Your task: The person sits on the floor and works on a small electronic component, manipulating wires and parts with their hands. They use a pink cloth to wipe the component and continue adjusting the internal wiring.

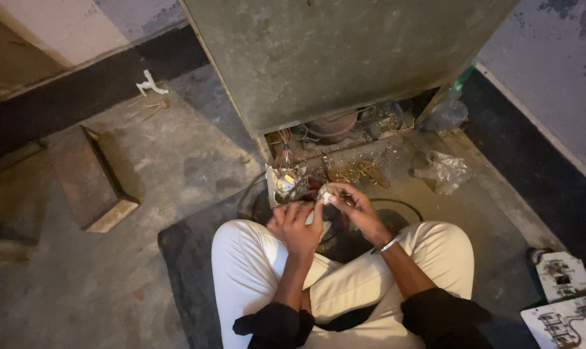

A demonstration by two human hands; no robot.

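We look down at our own lap, sitting cross-legged in white trousers on a dark mat [183,258] on a concrete floor. Our two hands meet just above our knees, both pinching one small pale part [325,193] between them. The left hand [297,225] has its fingers curled up around the part from below, and the right hand [358,208] closes its fingertips on it from the right side; a thin metal bangle [389,245] circles the right wrist. The part is too small and dim for us to tell its kind. Just beyond our fingers lies a tangle of coloured wires [288,169], spilling from the open bottom of one tall grey metal cabinet [345,58] that stands directly ahead. To the right of the cabinet we count two crumpled clear plastic bags [449,169]. At the far lower right lie two white boards with mounted parts [564,304], well apart from our hands. To the left, one wooden block [89,184] rests on the floor.
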